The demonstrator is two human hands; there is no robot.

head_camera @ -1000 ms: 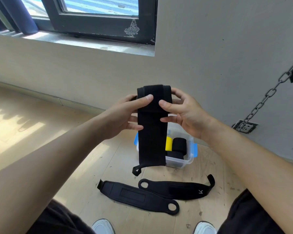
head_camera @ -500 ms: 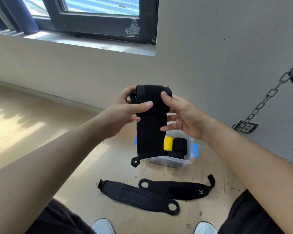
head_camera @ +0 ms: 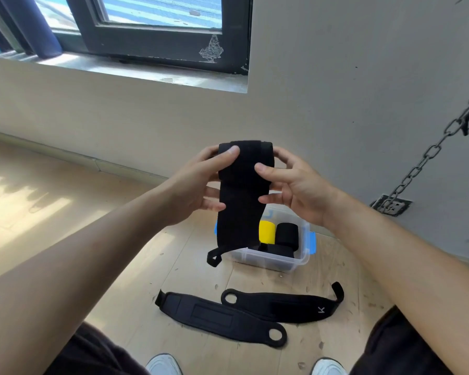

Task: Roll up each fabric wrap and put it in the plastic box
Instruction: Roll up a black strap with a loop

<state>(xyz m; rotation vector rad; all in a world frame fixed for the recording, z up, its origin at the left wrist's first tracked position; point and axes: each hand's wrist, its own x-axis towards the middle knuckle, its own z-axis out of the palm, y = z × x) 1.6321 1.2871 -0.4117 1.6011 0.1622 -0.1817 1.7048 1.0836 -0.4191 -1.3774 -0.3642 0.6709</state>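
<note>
We hold the black wrist wrap [head_camera: 240, 207] in the air, in front of the clear plastic box [head_camera: 305, 257] on the floor [head_camera: 152, 266]. Left hand [head_camera: 198, 182] and right hand [head_camera: 295, 185] flank its rolled top end, and the fingers [head_camera: 268, 170] of both grasp it. The roll axis runs side to side between the hands. The unrolled tail hangs straight down, thumb loop [head_camera: 214, 257] lowest. Judgement: further rolling must travel down the tail, and neither hand is nearer.

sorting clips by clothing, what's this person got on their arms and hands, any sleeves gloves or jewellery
The left forearm and right forearm are bare, with no sleeves in view. The left hand and right hand show no gloves, rings, watch or wristband.
</note>
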